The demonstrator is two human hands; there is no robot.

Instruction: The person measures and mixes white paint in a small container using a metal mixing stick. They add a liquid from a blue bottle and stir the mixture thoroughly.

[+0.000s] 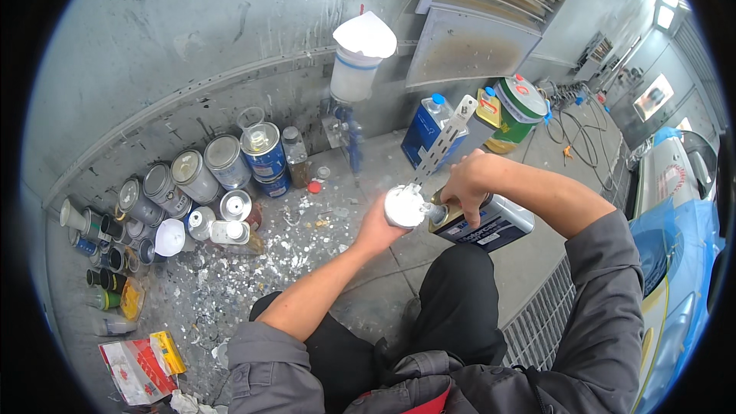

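Fingers of right hand (462,184) clamp rectangular can (491,222); left hand (381,224) seemingly grips cup (404,206) (white).

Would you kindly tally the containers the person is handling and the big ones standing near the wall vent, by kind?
Rectangular metal can, tilted in the right hand: 1
White cup in the left hand: 1
Blue rectangular can: 1
Green round tin: 1
Total: 4

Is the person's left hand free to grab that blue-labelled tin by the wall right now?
Probably not: the left hand holds a white cup, and the blue-labelled tin stands farther off by the wall, though nothing blocks the way.
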